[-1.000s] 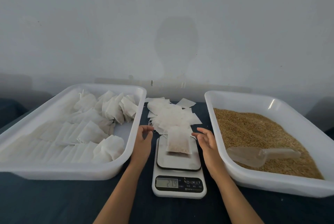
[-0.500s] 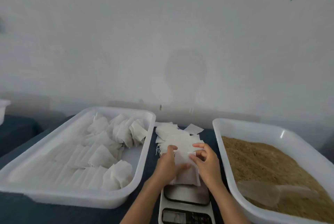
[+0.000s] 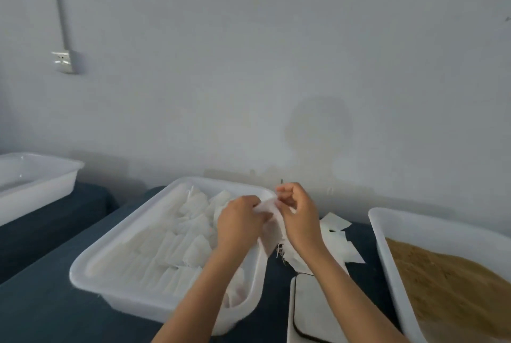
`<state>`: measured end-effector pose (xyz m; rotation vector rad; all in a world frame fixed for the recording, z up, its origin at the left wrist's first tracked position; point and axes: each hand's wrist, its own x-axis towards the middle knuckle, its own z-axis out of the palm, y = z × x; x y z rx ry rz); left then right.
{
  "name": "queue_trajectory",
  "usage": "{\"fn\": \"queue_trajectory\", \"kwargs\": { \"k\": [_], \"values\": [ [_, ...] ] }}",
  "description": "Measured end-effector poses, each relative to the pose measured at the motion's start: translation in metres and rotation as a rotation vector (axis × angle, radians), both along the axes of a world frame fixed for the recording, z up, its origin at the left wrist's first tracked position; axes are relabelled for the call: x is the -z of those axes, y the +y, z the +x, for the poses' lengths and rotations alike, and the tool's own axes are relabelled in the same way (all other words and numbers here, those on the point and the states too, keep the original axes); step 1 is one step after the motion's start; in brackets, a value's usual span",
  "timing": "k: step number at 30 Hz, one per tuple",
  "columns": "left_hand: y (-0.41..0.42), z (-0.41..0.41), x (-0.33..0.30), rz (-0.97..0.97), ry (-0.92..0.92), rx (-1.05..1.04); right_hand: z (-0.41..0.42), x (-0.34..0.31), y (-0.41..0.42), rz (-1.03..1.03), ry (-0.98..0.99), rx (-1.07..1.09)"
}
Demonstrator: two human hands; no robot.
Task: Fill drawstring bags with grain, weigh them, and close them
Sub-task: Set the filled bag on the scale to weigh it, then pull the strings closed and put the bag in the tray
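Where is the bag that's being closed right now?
In the head view, the bag is off the scale, held up between the left hand and right hand, over the right edge of the tray of filled bags.

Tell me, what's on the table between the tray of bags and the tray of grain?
In the head view, loose empty bags and the scale lie between the bag tray and the grain tray.

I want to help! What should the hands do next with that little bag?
Probably pull the drawstring tight. Both hands, left hand and right hand, hold the white bag up off the scale, pinching its top, so closing looks next.
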<state>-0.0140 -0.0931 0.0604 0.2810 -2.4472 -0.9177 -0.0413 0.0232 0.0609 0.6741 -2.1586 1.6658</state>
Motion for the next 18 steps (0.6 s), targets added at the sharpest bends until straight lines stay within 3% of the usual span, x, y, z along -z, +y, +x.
{"fn": "queue_trajectory", "kwargs": {
  "k": [3, 7, 12, 18],
  "values": [
    [-0.044, -0.003, 0.005, -0.064, -0.141, -0.06, 0.0, 0.008, -0.035, 0.166, -0.047, -0.024],
    [-0.082, -0.012, 0.029, -0.023, -0.385, -0.037, 0.001, 0.034, -0.07, 0.551, -0.162, -0.075],
    [-0.093, -0.018, 0.053, -0.049, -0.55, -0.003, 0.001, 0.052, -0.092, 1.007, -0.249, -0.073],
    [-0.097, -0.017, 0.061, -0.136, -0.694, 0.029, -0.005, 0.066, -0.101, 1.16, -0.363, -0.122]
  ]
}}
